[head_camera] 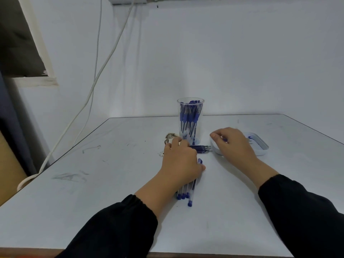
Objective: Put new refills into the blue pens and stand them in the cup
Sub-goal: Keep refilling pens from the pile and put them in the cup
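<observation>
A clear plastic cup stands at the back middle of the table, holding several blue pens. A small pile of dark blue refills lies just in front of it. My left hand lies over several clear blue pens whose blue ends stick out towards me. Its fingers curl down onto the left end of the refills. My right hand hovers over the left part of a white tray. Its fingers are curled, and a small blue piece shows under them.
The white table meets the wall just behind the cup. A brown patterned scrap lies left of the cup. White cables hang down the wall at the left and run past the table's left edge.
</observation>
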{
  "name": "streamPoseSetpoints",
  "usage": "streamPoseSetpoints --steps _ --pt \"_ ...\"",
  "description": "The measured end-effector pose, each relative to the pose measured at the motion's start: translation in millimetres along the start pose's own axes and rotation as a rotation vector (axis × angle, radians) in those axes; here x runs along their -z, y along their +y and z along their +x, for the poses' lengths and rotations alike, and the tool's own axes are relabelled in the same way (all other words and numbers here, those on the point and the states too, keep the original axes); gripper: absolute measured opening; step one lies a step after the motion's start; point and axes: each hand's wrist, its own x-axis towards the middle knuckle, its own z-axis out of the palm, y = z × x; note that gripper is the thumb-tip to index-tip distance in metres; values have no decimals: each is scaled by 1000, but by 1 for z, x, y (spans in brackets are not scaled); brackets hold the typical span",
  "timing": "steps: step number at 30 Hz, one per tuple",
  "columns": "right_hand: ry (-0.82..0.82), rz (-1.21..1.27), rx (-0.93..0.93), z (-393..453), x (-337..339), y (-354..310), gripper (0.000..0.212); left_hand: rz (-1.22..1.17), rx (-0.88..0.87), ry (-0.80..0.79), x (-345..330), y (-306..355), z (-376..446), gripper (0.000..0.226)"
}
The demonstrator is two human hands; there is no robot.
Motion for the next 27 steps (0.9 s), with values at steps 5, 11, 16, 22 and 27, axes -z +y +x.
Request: streamPoseSetpoints --steps 5,11,16,22,27 --pt "-33 -33 26 1 -1 1 27 76 -24 -10 -3 6 0 41" --pt "-71 -12 40 0 0 0 25 75 -8 3 -7 10 1 36" --pt "-222 61 156 -7 14 -6 32 -1 -2 16 -5 12 3 38" --pt "-381 222 112 -9 21 -12 32 -342 104 0 12 -6 14 27" --pt "-340 309 88 -10 22 -18 17 -267 -14 25 19 -18 12 25"
